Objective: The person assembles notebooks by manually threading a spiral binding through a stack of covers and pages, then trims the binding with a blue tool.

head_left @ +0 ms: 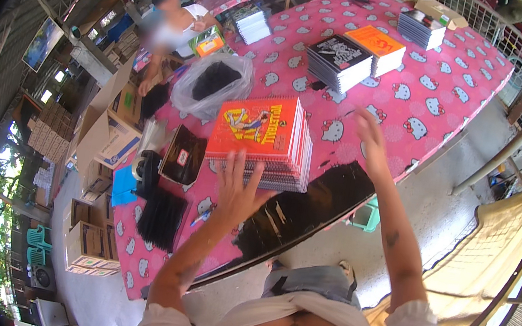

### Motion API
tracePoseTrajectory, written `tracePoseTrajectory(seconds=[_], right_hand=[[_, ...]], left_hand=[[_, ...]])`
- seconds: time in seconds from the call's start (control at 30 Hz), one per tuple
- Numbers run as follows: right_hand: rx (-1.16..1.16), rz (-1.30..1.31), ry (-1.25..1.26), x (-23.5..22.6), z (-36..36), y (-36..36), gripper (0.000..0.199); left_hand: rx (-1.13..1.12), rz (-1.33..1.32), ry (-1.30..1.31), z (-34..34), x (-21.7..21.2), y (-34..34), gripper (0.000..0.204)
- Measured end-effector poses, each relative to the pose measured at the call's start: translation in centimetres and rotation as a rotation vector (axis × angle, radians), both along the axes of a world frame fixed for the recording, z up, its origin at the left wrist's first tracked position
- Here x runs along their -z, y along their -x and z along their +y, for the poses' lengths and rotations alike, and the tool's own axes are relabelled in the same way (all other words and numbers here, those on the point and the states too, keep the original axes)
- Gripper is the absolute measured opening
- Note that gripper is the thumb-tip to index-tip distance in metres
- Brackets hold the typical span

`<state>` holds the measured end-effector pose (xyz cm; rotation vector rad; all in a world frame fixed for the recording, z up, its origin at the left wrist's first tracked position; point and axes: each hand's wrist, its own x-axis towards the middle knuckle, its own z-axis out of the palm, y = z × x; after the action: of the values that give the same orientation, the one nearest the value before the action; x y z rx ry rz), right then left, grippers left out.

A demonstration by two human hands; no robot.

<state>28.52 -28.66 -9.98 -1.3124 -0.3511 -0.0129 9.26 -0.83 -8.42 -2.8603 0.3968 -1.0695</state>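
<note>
A tall stack of red-orange spiral notebooks (259, 129) stands on the pink patterned table, its top cover carrying a yellow figure. At the stack's near edge is my left hand (238, 183), fingers spread, fingertips over the top cover; whether it presses on it I cannot tell. My right hand (371, 135) hovers over the table to the right of the stack, apart from it, with fingers stretched out and nothing in them. Just left of the stack lies a dark tray (182, 155) with a small label.
Black bristle-like strands (162, 217) lie at the near left, and a clear bag (213, 85) with black contents sits behind. Farther back stand black notebooks (339, 56) and orange notebooks (375, 42). A co-worker (177, 25) sits across the table; cardboard boxes (88, 238) are at left.
</note>
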Motion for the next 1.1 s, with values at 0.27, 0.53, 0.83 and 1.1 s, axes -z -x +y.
tracePoseTrajectory(seconds=[0.27, 0.53, 0.83, 1.1], right_hand=[[-0.602, 0.162, 0.304, -1.2, 11.6, -7.0, 0.099], [-0.663, 0.17, 0.493, 0.2, 11.6, -7.3, 0.111], [-0.749, 0.129, 0.651, -1.6, 10.7, -9.0, 0.115], [-0.761, -0.004, 0.935, -3.9, 9.0, -8.0, 0.123]], left_hand=[[0.062, 0.154, -0.177, 2.1, -1.7, -3.5, 0.088], [-0.214, -0.17, 0.723, -1.4, 1.3, 0.6, 0.106], [-0.04, 0.254, 2.516, -3.6, 1.3, -2.1, 0.11], [0.189, 0.018, 2.424, -5.9, -2.3, -4.2, 0.074]])
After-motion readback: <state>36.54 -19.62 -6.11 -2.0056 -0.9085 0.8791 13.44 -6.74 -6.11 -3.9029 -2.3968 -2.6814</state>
